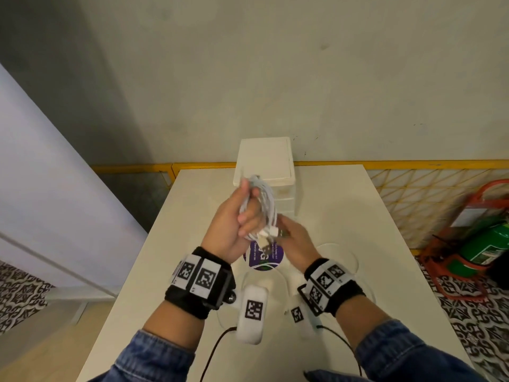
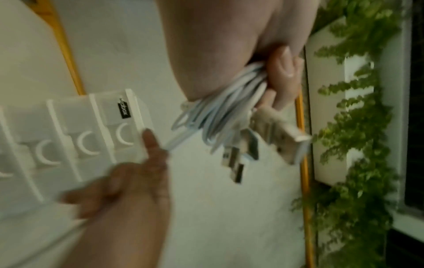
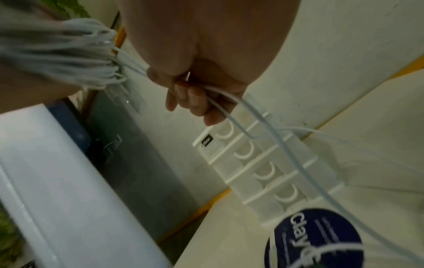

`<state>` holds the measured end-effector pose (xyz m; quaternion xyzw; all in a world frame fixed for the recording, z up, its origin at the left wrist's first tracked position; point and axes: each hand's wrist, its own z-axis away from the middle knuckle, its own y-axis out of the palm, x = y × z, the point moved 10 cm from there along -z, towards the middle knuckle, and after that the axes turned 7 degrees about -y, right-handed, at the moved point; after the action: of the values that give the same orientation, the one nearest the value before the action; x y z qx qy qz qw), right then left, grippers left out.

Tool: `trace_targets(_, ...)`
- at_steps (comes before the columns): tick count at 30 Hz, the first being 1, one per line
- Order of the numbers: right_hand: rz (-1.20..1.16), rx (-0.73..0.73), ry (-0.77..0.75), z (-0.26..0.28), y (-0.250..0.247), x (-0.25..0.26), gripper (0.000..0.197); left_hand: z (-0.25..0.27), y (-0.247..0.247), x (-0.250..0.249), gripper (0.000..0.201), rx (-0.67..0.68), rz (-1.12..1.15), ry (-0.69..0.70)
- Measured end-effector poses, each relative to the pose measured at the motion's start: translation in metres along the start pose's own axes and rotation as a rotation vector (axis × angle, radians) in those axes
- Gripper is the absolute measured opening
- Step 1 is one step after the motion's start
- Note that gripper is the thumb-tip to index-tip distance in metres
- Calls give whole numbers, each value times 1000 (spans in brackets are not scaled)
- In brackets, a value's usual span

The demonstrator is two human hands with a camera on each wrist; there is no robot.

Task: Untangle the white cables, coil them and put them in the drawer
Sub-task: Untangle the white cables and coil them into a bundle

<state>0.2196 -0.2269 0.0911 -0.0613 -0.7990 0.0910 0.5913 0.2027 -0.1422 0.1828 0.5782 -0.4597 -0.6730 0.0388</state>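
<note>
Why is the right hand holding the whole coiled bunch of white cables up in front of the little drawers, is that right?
Not quite. The head view shows the left hand holding the coiled bunch of white cables in front of the little drawers. The right hand only pinches a loose strand.

Head view high above the table, facing down; wrist views close in, both sharing the drawer unit
</note>
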Motion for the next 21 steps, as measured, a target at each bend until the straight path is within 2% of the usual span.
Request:
trace_targets(3,39,122,32,15,27,-12,30,-3,-10,-31,32,-97,108,174)
trace_targets(7,41,279,118,31,45,-21,27,4,-31,-68,27,-277,86,351)
trace_targets(9,134,319,78,36,44,-20,23,13,-45,-85,27,-420,-53,434)
trace_targets(12,134,329,38,39,41,-11,22,25,-58,-100,22,-613,-478,503)
trace_targets(14,162,277,-64,30,33,11,21,22,-63,-92,23,-669,-866,442)
trace_targets(15,171,243,-122,25,27,25,21,17,-63,-82,26,-665,-1081,363)
trace_targets(17,201,189,-228,13,13,54,23,7,-66,-53,38,-583,-1328,183)
trace_targets(19,250,135,-336,4,1,82,30,2,-64,-27,57,-449,-1259,50)
trace_targets(21,265,68,-402,-3,-11,96,21,-2,-54,-1,70,-296,-1139,-91)
